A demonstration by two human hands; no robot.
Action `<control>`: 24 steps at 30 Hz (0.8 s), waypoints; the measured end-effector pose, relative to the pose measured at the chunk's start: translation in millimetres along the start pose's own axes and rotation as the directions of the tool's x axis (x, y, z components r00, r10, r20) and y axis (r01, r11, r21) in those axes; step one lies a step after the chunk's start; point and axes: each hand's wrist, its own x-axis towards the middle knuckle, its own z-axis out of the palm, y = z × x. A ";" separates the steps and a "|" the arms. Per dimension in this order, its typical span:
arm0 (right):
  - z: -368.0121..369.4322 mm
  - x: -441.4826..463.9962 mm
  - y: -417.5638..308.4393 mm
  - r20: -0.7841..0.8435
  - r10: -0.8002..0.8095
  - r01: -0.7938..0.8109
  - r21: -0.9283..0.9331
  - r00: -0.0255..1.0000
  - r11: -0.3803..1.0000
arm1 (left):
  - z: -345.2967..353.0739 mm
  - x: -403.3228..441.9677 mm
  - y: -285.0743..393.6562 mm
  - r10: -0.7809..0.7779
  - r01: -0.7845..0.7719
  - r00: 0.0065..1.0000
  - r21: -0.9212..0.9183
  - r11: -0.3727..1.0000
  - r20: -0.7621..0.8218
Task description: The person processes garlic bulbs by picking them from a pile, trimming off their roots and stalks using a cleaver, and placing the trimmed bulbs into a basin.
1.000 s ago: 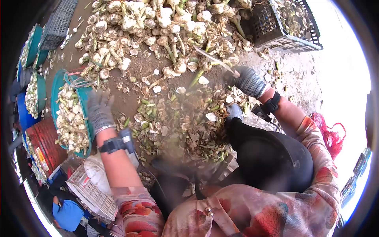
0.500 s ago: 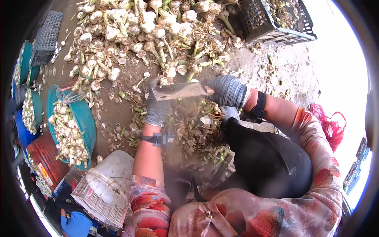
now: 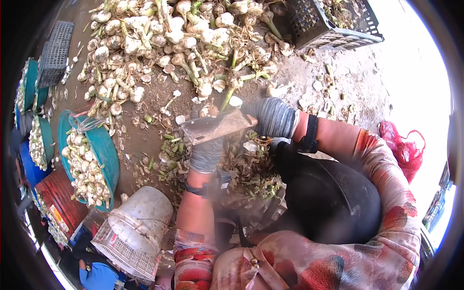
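My right hand [image 3: 276, 117], in a grey knit glove, grips the wooden handle of a cleaver [image 3: 217, 127]. The broad, dirt-smeared blade points left, across the front of my left hand [image 3: 205, 153], which wears a similar glove. A garlic bulb [image 3: 209, 111] shows just above the blade's upper edge, at my left fingertips. Most of the left fingers are hidden behind the blade, but they appear closed around the bulb. Beneath both hands lies a heap of garlic skins and cut stems [image 3: 241, 169].
Piled garlic [image 3: 159, 43] with stems lies ahead. A black crate [image 3: 333, 36] stands at upper right. To the left are a teal tub [image 3: 108, 154] of trimmed bulbs and a white bucket [image 3: 145, 212] on a crate. A black rounded object [image 3: 333, 198] sits by my lap.
My left hand has shifted right and toward me, with the garlic bulb moving along. The cleaver has come down slightly and now covers more of the left fingers.
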 end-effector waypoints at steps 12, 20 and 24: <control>30.0 -8.9 44.7 0.003 -0.102 0.102 -0.014 0.995 0.995 | 16.4 -6.0 58.4 -0.089 0.087 0.996 -0.202 0.976 0.001; 42.5 -8.8 72.5 0.025 0.065 -0.060 -0.148 0.998 0.987 | 16.0 -20.2 52.6 -0.026 -0.006 0.987 -0.197 0.980 -0.158; 16.9 -19.2 82.8 -0.108 0.220 -0.218 0.030 0.970 0.976 | -0.5 -21.7 80.4 -0.163 0.131 0.984 -0.334 0.933 -0.070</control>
